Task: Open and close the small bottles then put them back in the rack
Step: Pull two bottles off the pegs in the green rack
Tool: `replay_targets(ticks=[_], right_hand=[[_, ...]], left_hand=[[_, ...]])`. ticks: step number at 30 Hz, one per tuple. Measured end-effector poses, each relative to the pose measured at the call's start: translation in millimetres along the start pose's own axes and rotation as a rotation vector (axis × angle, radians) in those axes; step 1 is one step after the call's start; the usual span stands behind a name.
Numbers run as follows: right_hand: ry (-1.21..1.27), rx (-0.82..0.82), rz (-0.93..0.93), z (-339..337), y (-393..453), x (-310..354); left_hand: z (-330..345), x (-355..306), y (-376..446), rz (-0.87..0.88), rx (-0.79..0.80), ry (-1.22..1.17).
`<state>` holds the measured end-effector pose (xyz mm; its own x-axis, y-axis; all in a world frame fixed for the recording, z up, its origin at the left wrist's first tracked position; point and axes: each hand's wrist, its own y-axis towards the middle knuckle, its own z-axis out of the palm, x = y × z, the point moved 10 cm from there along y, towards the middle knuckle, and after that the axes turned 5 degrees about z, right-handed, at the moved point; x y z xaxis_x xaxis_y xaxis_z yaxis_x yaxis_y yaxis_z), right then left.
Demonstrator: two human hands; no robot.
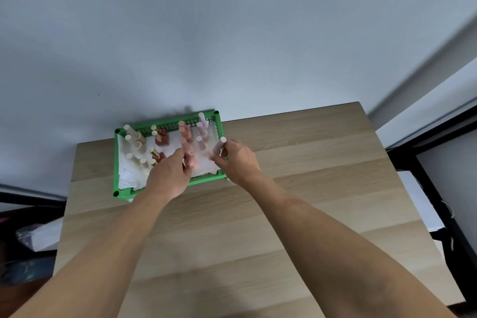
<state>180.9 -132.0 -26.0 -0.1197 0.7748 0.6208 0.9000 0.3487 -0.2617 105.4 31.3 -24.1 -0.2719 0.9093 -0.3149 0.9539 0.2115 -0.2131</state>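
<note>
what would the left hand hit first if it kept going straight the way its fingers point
Probably the pink bottles in the green rack: the left hand points up and right, fingertips already at them. Depth is unclear.

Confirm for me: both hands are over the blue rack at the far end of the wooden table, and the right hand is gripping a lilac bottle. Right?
Not quite: the rack is green, not blue, as the head view shows. The rest holds: both hands are over it at the far end of the wooden table, and the right hand is gripping a lilac bottle.

Small capped bottles [187, 137] upright in green rack [167, 184], cream, red, pink, lilac
</note>
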Motion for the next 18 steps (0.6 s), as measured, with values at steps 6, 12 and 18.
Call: replay_targets(ticks=[6, 12, 18], right_hand=[[0.052, -0.078, -0.025, -42, -21, -14], [0.096, -0.077, 0.061, -67, -50, -65], [0.110, -0.041, 0.206, -74, -88, -142]], left_hand=[[-5, -31, -16, 0.020, -0.039, -0.052], [13, -73, -43, 0.078, -0.048, -0.143], [61, -99, -73, 0.090, 0.022, -0.193]])
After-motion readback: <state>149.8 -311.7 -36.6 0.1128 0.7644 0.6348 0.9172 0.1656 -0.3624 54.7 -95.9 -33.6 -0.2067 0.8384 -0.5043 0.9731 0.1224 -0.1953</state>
